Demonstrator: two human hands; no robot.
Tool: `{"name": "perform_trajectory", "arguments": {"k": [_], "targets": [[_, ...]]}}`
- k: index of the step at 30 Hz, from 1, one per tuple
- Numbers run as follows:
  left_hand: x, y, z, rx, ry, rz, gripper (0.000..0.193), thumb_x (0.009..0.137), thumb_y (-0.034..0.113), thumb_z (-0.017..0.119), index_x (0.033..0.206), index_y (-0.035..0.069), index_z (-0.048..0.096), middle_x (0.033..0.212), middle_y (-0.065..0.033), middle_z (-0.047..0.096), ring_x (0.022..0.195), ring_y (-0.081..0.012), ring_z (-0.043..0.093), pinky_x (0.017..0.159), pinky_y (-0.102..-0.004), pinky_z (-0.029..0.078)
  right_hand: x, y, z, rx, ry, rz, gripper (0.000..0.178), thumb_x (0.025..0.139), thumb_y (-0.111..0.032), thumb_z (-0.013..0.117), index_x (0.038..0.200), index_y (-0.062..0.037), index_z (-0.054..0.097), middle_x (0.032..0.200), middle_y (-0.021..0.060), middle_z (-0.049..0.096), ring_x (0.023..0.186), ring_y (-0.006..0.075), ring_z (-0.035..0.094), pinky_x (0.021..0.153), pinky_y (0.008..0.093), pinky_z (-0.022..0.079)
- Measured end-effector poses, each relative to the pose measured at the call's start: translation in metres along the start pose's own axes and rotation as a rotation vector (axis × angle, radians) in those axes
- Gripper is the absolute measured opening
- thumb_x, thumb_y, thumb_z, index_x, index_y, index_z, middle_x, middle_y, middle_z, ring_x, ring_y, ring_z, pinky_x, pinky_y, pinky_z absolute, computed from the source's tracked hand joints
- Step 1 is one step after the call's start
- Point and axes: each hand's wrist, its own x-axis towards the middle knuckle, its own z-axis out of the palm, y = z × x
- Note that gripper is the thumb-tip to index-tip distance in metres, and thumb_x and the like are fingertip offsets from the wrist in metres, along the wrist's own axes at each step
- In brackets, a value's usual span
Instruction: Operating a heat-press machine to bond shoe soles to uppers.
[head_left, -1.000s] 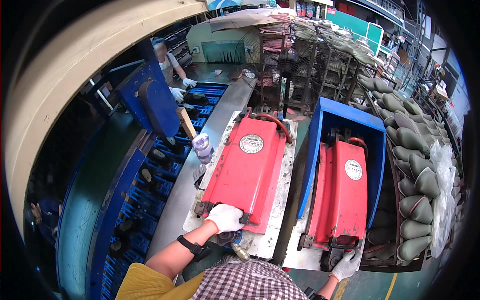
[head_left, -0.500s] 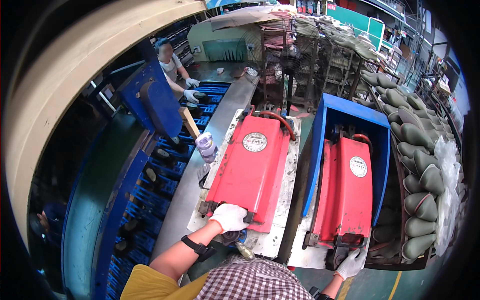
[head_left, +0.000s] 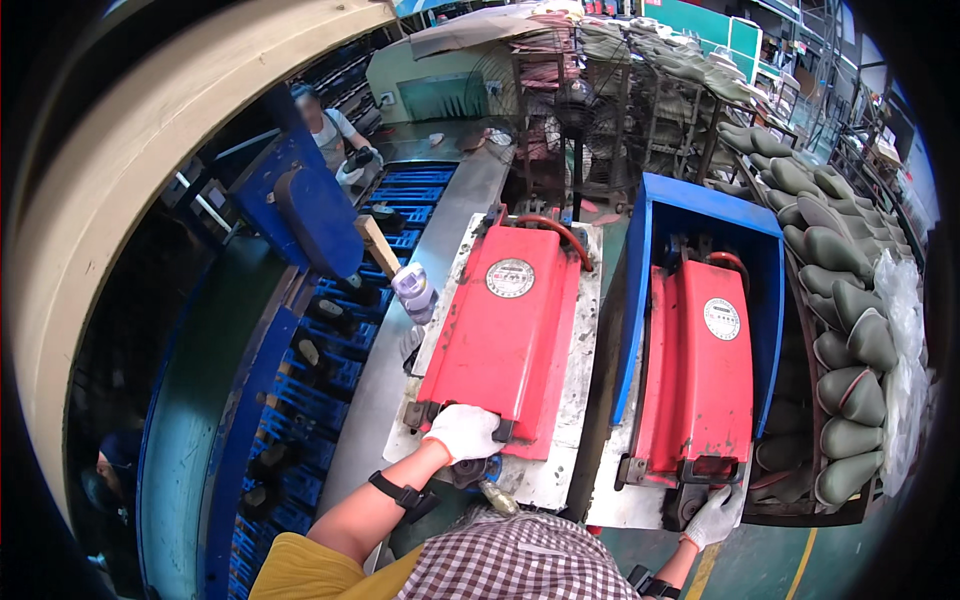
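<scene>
Two red metal machines stand before me on pale, stained plates: the left red machine (head_left: 500, 330) in the open, the right red machine (head_left: 700, 350) inside a blue metal hood (head_left: 628, 330). My left hand (head_left: 464, 433), in a white glove, is closed over the dark handle at the near end of the left machine. Its fingertips are partly hidden. At the near end of the right machine, my gloved right hand (head_left: 714, 518) closes at the side of a black handle (head_left: 688, 500). Both covers are down. What lies under them is hidden.
To the left runs a metal ledge (head_left: 375, 390) beside a conveyor of blue racks (head_left: 330, 370) holding dark shoe forms. A purple-white bottle (head_left: 413, 290) hangs near a wooden block. Grey-green shoe parts (head_left: 850, 390) fill the right rack. A co-worker (head_left: 330, 135) stands at the far left.
My hands keep their places on both machines while the view shifts slightly. The co-worker's hands have lifted from the racks, with a dark object in them. Another person shows more at lower left.
</scene>
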Motion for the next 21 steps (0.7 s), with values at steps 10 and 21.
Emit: {"name": "perform_trajectory", "arguments": {"k": [10, 21], "targets": [[-0.001, 0.003, -0.009, -0.021, -0.022, -0.013, 0.04, 0.085, 0.045, 0.067, 0.094, 0.009, 0.08, 0.09, -0.0195, 0.076, 0.087, -0.0369, 0.075, 0.081, -0.0488, 0.059, 0.001, 0.024, 0.011, 0.62, 0.066, 0.038, 0.026, 0.105, -0.015, 0.061, 0.124, 0.0019, 0.068, 0.123, 0.0142, 0.072, 0.111, 0.0245, 0.067, 0.094, 0.0409, 0.053], [-0.002, -0.003, 0.0, -0.032, 0.042, 0.03, 0.048, 0.085, 0.053, 0.069, 0.094, 0.007, 0.079, 0.088, -0.0202, 0.075, 0.086, -0.0381, 0.075, 0.081, -0.0479, 0.059, -0.11, -0.181, -0.042, 0.85, -1.22, -0.597, 0.021, 0.099, -0.014, 0.065, 0.114, -0.0007, 0.071, 0.11, 0.0148, 0.071, 0.105, 0.0255, 0.069, 0.094, 0.0365, 0.054]]}}
